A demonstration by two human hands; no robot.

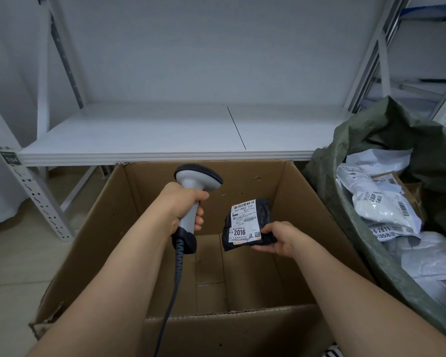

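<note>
White shelf rack (139, 135) is standing at the back, its lower board running across the frame just behind the box. The board is showing one thin dark seam line right of centre.

Open cardboard box (101, 228) is sitting on the floor (11, 266) right in front of the shelf, flaps folded flat inside on the bottom. Its near-left corner is looking torn.

Green woven sack (386, 124) is slumping against the box's right side, mouth open. White mailer parcels (381, 210) are piling up inside it, printed labels facing up.

Both forearms are reaching in over the near wall of the box.

Barcode scanner (198, 176) is hanging above the box's left half, head up and pointing away from the camera. Its coiled cable (177, 274) is dropping from the base and running down along the left forearm.

Left hand (183, 204) is gripping the scanner handle, fingers wrapping fully round it.

Black parcel (264, 212) is being held in the air over the box's right half, well clear of the bottom, just right of the scanner and not touching it. Its white shipping label (243, 222) is facing up towards the camera, reading "2016".

Right hand (278, 238) is pinching the parcel at its lower right corner, thumb on top, fingers underneath.
</note>
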